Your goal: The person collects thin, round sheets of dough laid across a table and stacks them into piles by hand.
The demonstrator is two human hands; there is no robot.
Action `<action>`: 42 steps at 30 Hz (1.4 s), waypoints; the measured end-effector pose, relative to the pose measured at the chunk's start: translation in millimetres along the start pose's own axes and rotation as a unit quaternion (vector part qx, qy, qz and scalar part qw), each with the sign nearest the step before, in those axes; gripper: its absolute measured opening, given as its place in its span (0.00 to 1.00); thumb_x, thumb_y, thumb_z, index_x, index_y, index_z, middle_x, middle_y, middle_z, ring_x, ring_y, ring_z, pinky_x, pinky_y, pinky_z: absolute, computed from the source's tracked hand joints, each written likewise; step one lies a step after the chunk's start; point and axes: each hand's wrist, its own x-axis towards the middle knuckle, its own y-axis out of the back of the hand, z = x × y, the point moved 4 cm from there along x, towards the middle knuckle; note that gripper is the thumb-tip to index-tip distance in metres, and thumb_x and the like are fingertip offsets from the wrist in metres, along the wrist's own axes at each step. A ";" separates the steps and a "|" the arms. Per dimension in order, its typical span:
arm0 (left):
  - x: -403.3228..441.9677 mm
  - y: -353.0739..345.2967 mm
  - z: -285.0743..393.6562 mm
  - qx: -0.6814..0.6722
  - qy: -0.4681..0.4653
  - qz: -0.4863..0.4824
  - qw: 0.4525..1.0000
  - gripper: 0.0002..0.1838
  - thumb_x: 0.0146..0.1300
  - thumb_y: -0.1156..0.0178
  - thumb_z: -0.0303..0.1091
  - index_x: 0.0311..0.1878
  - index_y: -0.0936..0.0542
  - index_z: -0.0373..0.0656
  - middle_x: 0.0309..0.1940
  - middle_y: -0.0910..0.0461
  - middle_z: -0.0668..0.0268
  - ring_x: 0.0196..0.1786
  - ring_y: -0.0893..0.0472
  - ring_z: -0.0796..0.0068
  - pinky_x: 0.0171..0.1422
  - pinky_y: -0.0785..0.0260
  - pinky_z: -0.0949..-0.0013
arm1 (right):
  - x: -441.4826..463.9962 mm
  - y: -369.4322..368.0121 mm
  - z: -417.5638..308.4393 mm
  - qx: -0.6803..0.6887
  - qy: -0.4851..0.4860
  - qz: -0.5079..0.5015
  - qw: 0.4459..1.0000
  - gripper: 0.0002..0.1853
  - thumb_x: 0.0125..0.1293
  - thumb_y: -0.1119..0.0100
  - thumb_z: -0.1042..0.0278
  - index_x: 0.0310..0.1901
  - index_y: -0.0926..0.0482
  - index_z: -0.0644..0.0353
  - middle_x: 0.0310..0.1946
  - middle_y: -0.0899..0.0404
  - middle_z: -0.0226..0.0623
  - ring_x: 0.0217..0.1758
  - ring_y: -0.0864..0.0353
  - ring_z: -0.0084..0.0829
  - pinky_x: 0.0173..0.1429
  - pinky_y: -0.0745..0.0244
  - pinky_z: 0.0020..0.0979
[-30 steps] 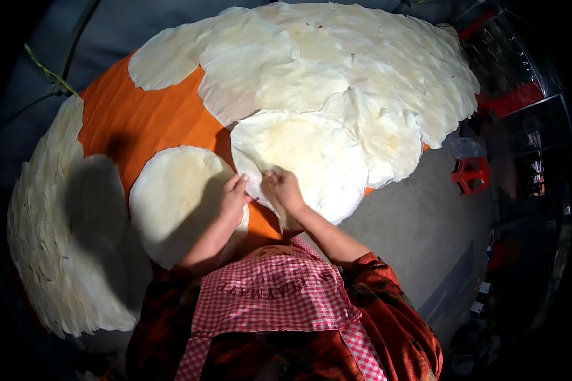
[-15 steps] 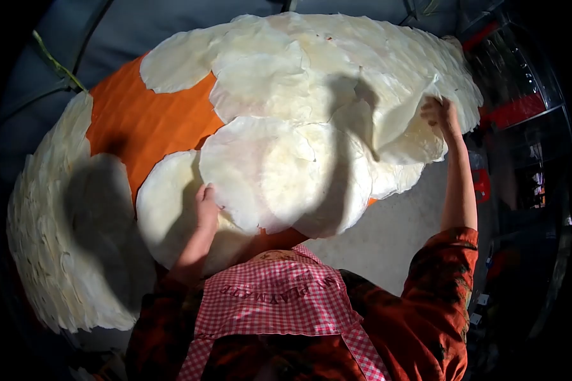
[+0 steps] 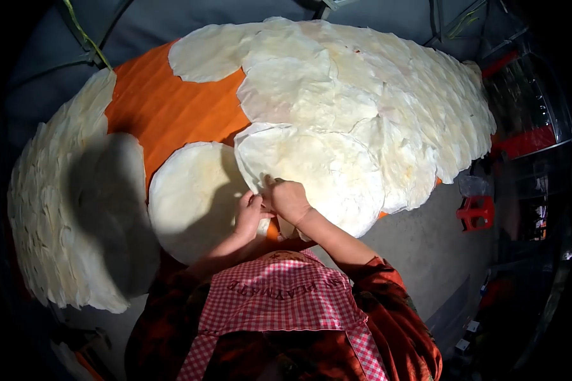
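Note:
Round, thin, cream-coloured sheets overlap in a stack (image 3: 324, 171) in front of me, to the right of centre. My right hand (image 3: 288, 200) pinches the near left edge of this stack, its fingers bent. Close against it, my left hand (image 3: 250, 216) is closed at the same edge; whatever lies between its fingertips is too small to make out. A separate round sheet (image 3: 194, 190) lies just left of my hands, partly under my left forearm and in shadow. Orange cloth (image 3: 178, 101) shows beyond these sheets.
Many overlapping sheets cover the far right (image 3: 419, 101) and the left side (image 3: 51, 209) of the orange cloth. A red stool (image 3: 475, 213) stands on the grey floor at the right. Dark fabric and metal bars run along the back.
My right hand has come back from the far right pile to the near stack's edge, beside my left hand. The sheet it was lifting there has left that spot. The view has shifted slightly.

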 end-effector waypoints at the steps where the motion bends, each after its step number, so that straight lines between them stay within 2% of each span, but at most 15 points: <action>1: -0.4 3.2 -5.4 -0.007 0.002 -0.006 1.000 0.12 0.68 0.59 0.26 0.50 0.28 0.37 0.38 0.24 0.63 0.36 0.21 0.74 0.37 0.22 0.69 | 2.0 5.9 -3.4 0.000 0.004 -0.009 1.000 0.16 0.56 0.44 0.60 0.40 0.28 0.63 0.30 0.20 0.49 0.30 0.19 0.46 0.33 0.24 0.40; 5: 2.6 1.2 -16.0 0.073 -0.078 0.005 0.994 0.10 0.68 0.56 0.24 0.49 0.29 0.34 0.37 0.25 0.64 0.33 0.23 0.79 0.32 0.25 0.75 | 2.3 9.4 -11.6 0.054 -0.021 -0.035 0.998 0.21 0.62 0.49 0.52 0.43 0.29 0.66 0.30 0.20 0.51 0.32 0.19 0.49 0.36 0.25 0.43; 8: -1.8 -9.8 -17.7 -0.008 -0.083 -0.038 0.996 0.11 0.67 0.54 0.24 0.50 0.30 0.34 0.41 0.26 0.64 0.39 0.25 0.79 0.38 0.27 0.77 | 7.4 11.0 -4.6 0.137 -0.100 -0.100 0.980 0.28 0.65 0.52 0.45 0.50 0.31 0.67 0.29 0.20 0.55 0.34 0.19 0.51 0.40 0.25 0.44; 10: 3.4 -17.4 -36.5 0.095 -0.197 -0.065 0.974 0.10 0.64 0.49 0.24 0.49 0.29 0.35 0.46 0.27 0.60 0.50 0.28 0.68 0.55 0.34 0.67 | 8.8 22.0 -10.2 0.114 -0.112 -0.099 0.982 0.32 0.62 0.47 0.45 0.57 0.32 0.65 0.28 0.21 0.59 0.36 0.19 0.53 0.43 0.25 0.44; 13: -13.8 -32.9 -21.2 0.216 -0.303 -0.120 0.920 0.10 0.60 0.45 0.25 0.45 0.24 0.38 0.45 0.29 0.52 0.52 0.29 0.57 0.57 0.36 0.61 | 32.2 41.0 -5.1 -0.051 -0.071 -0.135 0.987 0.23 0.52 0.42 0.66 0.52 0.27 0.60 0.34 0.19 0.54 0.39 0.19 0.51 0.46 0.25 0.44; 14: -34.7 -40.8 17.5 0.243 -0.364 -0.104 0.893 0.11 0.62 0.44 0.28 0.48 0.25 0.40 0.47 0.28 0.58 0.51 0.28 0.64 0.57 0.35 0.63 | 43.6 59.1 2.1 -0.054 -0.082 -0.111 0.989 0.20 0.51 0.45 0.74 0.49 0.24 0.58 0.35 0.19 0.50 0.41 0.20 0.50 0.47 0.25 0.43; 17: -32.2 -0.6 -6.7 -0.029 -0.093 -0.023 0.995 0.16 0.63 0.41 0.35 0.51 0.28 0.42 0.51 0.28 0.65 0.52 0.27 0.73 0.53 0.31 0.66 | 41.1 157.2 -28.4 0.027 0.031 -0.027 0.999 0.15 0.56 0.50 0.77 0.47 0.25 0.65 0.36 0.19 0.48 0.39 0.18 0.44 0.44 0.26 0.38; 20: -49.6 33.0 -23.9 -0.197 0.143 -0.009 0.970 0.24 0.62 0.40 0.44 0.57 0.35 0.48 0.50 0.31 0.64 0.49 0.25 0.66 0.51 0.29 0.59 | 32.5 217.2 -86.3 0.200 0.006 -0.046 0.979 0.14 0.57 0.51 0.79 0.46 0.26 0.67 0.31 0.20 0.50 0.35 0.20 0.46 0.43 0.26 0.36; 24: -78.2 43.1 -4.9 -0.338 0.231 -0.071 0.910 0.26 0.61 0.42 0.50 0.56 0.36 0.46 0.53 0.34 0.59 0.54 0.26 0.57 0.53 0.29 0.51 | 32.1 233.1 -154.9 0.243 0.192 0.001 0.951 0.16 0.57 0.53 0.84 0.48 0.28 0.69 0.31 0.21 0.45 0.35 0.21 0.36 0.47 0.26 0.32; 27: -85.0 75.5 -1.8 -0.394 0.082 -0.133 0.906 0.33 0.61 0.47 0.54 0.65 0.38 0.45 0.60 0.34 0.54 0.60 0.30 0.54 0.63 0.36 0.48 | 39.7 238.2 -170.3 0.284 0.214 0.090 0.931 0.18 0.62 0.50 0.83 0.55 0.30 0.68 0.41 0.19 0.42 0.42 0.21 0.31 0.52 0.27 0.30; 30: -125.6 112.4 40.7 -0.531 -0.048 -0.130 0.836 0.32 0.63 0.47 0.48 0.66 0.37 0.43 0.62 0.32 0.58 0.62 0.30 0.61 0.67 0.40 0.55 | 50.2 231.8 -163.2 0.525 0.163 0.020 0.835 0.18 0.64 0.50 0.81 0.57 0.30 0.66 0.46 0.21 0.39 0.48 0.23 0.27 0.57 0.29 0.29; 33: -144.9 159.5 77.9 -0.409 -0.099 0.075 0.904 0.26 0.62 0.46 0.37 0.63 0.33 0.40 0.59 0.29 0.58 0.60 0.29 0.61 0.65 0.36 0.58 | 57.2 190.0 -125.2 0.660 0.075 0.030 0.747 0.19 0.63 0.50 0.81 0.57 0.30 0.66 0.47 0.22 0.42 0.47 0.22 0.28 0.54 0.28 0.27; 36: -153.7 187.5 79.4 -0.256 -0.232 0.168 0.923 0.22 0.59 0.45 0.26 0.58 0.29 0.38 0.52 0.24 0.61 0.54 0.24 0.66 0.60 0.33 0.63 | 60.2 80.7 -49.3 0.480 -0.074 0.047 0.873 0.14 0.62 0.44 0.78 0.51 0.25 0.65 0.40 0.20 0.30 0.39 0.25 0.19 0.45 0.28 0.22; 39: -119.6 244.5 -13.3 -0.127 -0.205 0.214 0.946 0.23 0.55 0.42 0.21 0.56 0.28 0.38 0.48 0.22 0.65 0.48 0.23 0.71 0.54 0.32 0.66 | 60.2 -76.0 34.8 0.475 -0.162 -0.067 0.862 0.11 0.56 0.38 0.74 0.41 0.25 0.66 0.31 0.23 0.28 0.33 0.26 0.21 0.36 0.28 0.25; 42: -111.4 254.2 -50.3 0.035 -0.146 0.355 0.923 0.23 0.52 0.41 0.22 0.54 0.28 0.40 0.43 0.22 0.65 0.43 0.24 0.73 0.51 0.32 0.67 | 45.7 -85.9 19.6 0.422 -0.187 -0.044 0.886 0.13 0.51 0.34 0.71 0.32 0.28 0.67 0.25 0.28 0.30 0.29 0.31 0.21 0.32 0.30 0.27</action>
